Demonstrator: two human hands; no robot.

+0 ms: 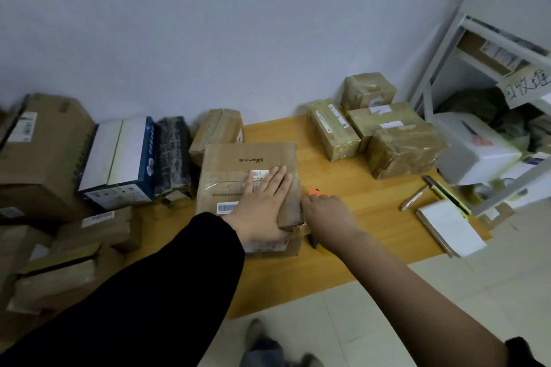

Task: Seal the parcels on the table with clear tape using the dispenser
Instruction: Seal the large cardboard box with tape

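Observation:
A flat brown cardboard parcel [238,164] with printed labels lies in the middle of the wooden table [372,194]. My left hand [265,202] rests flat on the parcel's top, fingers straight. My right hand [328,219] is against the parcel's right side and grips the tape dispenser [313,191], of which only an orange tip and a dark lower part show. The tape itself is hidden by the hand.
Several taped brown parcels [384,131] stand at the back right. More boxes, one of them blue and white [119,158], crowd the left. A pen [414,197], a cutter [447,194] and a white notepad [450,228] lie near the right edge. A white shelf [441,68] stands to the right.

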